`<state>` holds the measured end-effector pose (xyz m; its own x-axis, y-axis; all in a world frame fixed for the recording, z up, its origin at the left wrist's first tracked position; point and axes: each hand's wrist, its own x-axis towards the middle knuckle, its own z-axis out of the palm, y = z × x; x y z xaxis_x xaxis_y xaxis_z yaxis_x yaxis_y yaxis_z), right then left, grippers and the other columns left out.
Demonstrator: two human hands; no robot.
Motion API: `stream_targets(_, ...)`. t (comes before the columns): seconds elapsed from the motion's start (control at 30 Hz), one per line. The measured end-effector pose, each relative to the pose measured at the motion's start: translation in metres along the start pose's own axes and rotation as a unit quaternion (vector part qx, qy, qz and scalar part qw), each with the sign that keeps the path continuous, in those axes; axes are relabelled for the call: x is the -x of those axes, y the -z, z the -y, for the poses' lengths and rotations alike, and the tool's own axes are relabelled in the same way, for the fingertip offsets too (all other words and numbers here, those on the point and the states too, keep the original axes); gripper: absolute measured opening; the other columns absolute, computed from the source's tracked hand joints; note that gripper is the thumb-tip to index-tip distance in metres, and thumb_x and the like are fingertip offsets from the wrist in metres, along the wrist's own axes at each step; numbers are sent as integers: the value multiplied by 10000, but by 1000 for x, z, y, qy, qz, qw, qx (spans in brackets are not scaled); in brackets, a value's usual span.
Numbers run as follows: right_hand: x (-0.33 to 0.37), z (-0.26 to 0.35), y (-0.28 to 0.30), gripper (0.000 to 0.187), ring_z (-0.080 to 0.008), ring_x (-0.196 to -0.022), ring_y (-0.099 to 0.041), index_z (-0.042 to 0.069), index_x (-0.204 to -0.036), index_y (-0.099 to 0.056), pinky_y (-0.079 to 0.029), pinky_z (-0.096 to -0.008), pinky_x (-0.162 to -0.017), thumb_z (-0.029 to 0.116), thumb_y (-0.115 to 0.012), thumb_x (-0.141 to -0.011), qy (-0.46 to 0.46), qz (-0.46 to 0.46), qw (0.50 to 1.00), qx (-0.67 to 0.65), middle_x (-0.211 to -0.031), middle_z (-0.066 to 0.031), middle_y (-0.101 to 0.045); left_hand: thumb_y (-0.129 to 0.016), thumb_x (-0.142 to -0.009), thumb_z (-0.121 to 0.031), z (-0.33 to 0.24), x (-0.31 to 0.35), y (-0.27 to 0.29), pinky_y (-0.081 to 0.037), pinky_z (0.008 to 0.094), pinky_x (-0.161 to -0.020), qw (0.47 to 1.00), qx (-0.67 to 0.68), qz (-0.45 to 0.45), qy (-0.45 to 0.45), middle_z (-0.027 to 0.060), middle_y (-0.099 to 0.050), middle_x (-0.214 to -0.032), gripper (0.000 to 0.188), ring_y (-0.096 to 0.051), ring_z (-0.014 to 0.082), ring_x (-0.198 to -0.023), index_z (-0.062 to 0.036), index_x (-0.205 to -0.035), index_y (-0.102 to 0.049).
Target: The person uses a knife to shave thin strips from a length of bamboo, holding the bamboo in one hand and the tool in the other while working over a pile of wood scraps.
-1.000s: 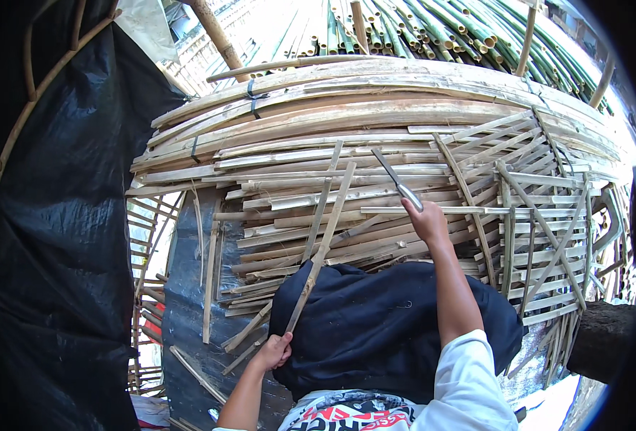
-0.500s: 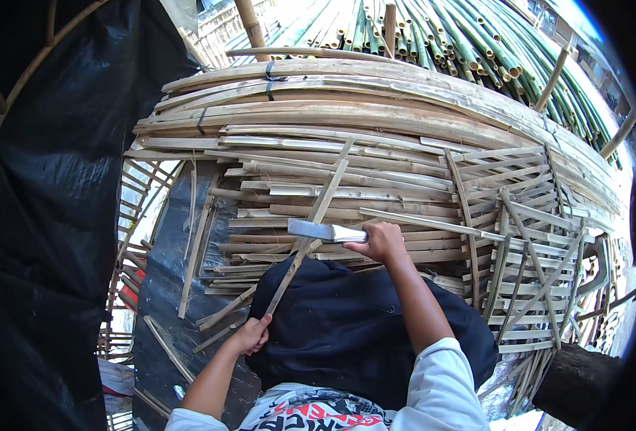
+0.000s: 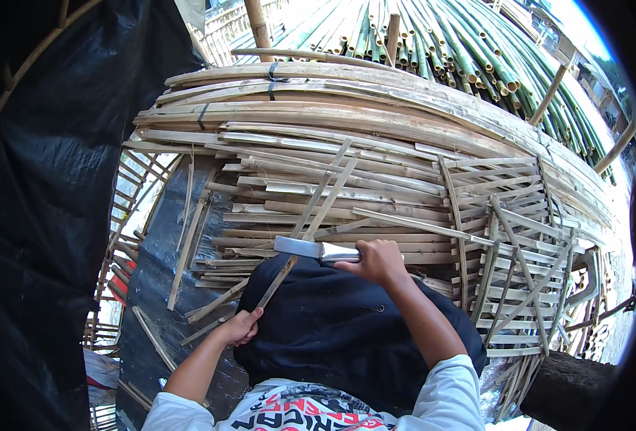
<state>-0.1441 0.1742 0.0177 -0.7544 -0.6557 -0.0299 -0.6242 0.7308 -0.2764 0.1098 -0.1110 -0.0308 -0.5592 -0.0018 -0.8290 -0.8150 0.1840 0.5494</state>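
Observation:
My left hand (image 3: 241, 327) is closed round the near end of a narrow bamboo strip (image 3: 273, 285), which slants up and away from me to the right. In my right hand (image 3: 379, 261) is a knife by its metal handle, fingers wrapped round it. Its broad, square-ended blade (image 3: 296, 247) points left and lies across the strip, hiding part of it. Whether the edge cuts into the strip, I cannot tell. A dark cloth (image 3: 339, 323) covers my lap beneath both hands. Past the blade, another slim strip (image 3: 321, 188) runs beside the held one.
Split bamboo lengths (image 3: 397, 194) lie stacked ahead, with tied bundles (image 3: 375, 111) behind. A lattice bamboo panel (image 3: 522, 251) stands at right, near a dark log (image 3: 573, 381). Black sheeting (image 3: 38, 215) hangs at left. Loose strips (image 3: 152, 337) lie on the dark ground sheet. Green poles (image 3: 469, 50) fill the back.
The knife blade has come nearer to me along the strip, closer to my left hand. My right hand has moved down with it. The whole view has shifted slightly.

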Motion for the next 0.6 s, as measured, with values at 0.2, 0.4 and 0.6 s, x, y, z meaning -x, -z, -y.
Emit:
stream_targets(0.2, -49, -73, -18, 715, -405, -673, -647, 4, -751, -690, -494, -488, -626, 698, -524, -810, -204, -190, 955, -98, -645, -227, -630, -340, -809, -828, 4, -7, 1, -221, 281, -320, 999, 29, -10, 14, 9, -303, -398, 804, -331, 121, -317, -100, -468, -372)
stream_targets(0.4, 7, -84, 28, 506, -361, -616, -598, -14, -832, -629, -439, -433, -590, 491, -640, -836, -187, -204, 939, -203, -671, -216, -612, -323, -818, -824, -8, -1, 0, -332, 276, -332, 996, -65, -34, -49, 39, -396, -392, 830, -429, 135, -333, -85, -457, -436)
stream_targets(0.6, 75, -34, -16, 418, -147, -576, -510, 15, -992, -517, -434, -312, -567, 301, -743, -787, -167, 40, 908, -383, -621, -92, -542, -434, -894, -683, 9, 13, -9, -431, 310, -499, 977, -86, -104, -166, 43, -487, -439, 780, -509, 155, -441, -20, -497, -540)
